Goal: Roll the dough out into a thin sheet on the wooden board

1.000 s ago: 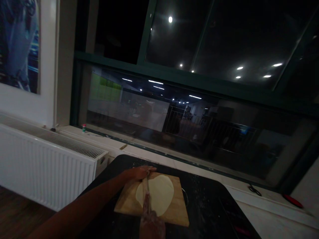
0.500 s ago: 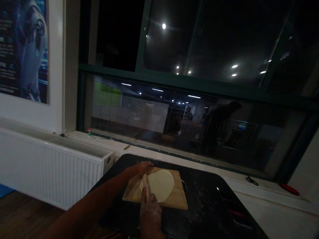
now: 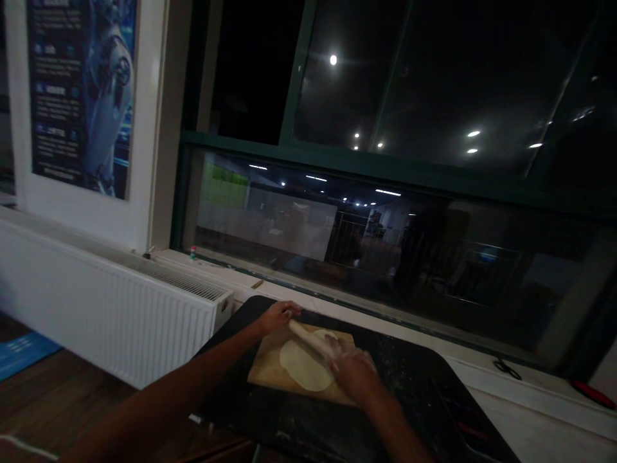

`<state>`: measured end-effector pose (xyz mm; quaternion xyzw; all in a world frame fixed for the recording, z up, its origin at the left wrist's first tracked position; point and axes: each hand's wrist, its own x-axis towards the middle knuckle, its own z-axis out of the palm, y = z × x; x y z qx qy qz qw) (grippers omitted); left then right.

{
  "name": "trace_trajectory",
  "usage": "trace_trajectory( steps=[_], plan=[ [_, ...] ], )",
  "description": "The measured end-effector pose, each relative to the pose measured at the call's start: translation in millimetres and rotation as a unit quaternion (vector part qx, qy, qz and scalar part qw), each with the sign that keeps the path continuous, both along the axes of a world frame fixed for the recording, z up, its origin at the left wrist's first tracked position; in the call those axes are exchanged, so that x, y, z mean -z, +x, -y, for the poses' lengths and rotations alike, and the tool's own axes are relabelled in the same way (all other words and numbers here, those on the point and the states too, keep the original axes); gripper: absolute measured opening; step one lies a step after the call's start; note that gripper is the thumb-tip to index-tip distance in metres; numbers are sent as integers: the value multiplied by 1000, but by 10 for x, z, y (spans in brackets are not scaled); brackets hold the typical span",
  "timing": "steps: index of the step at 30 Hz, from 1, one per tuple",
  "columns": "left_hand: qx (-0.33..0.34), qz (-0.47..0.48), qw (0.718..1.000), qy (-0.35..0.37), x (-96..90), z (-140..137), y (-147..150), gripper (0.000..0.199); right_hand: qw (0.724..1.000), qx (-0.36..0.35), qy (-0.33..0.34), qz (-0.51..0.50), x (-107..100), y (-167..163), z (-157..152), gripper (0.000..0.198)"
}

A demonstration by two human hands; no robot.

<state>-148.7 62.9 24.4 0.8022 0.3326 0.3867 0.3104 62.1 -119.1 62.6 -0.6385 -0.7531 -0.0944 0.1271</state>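
A flat round sheet of dough (image 3: 304,372) lies on a wooden cutting board (image 3: 267,368). Slanting across its upper part is a light rolling pin (image 3: 308,338). My left hand (image 3: 281,314) is closed at the pin's far left end, over the board's back edge. At the other end, my right hand (image 3: 351,363), whitened with flour, is closed over the pin with its fingers wrapped on it. It hides that end of the pin and the board's right side.
The board rests on a black table (image 3: 402,386) dusted with flour. A dark flat device (image 3: 465,418) lies at the table's right. Behind are a windowsill with black scissors (image 3: 507,368) and a red-edged object (image 3: 594,392). A white radiator (image 3: 159,334) stands left.
The rolling pin has swung from near upright at the dough's left to a slant across its upper part. My right hand has moved right and up with it; my left hand shifted slightly.
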Motion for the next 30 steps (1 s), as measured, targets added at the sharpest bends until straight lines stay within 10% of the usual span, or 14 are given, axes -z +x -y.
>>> trace_trajectory(
  steps=[5, 11, 20, 30],
  plan=[
    [-29, -14, 999, 21, -317, 354, 84, 36, 1000, -20, -22, 5, -274, 554, -220, 47],
    [-110, -198, 963, 145, 171, 982, 113, 48, 1000, 14, -21, 12, 345, 527, -203, 44],
    [-170, -310, 891, 284, 447, 1036, 159, 46, 981, -13, 172, 93, 974, 591, -297, 44],
    [-90, -233, 946, 207, 562, 1579, -24, 52, 985, -37, 167, -7, 1337, 651, 70, 49]
  ],
)
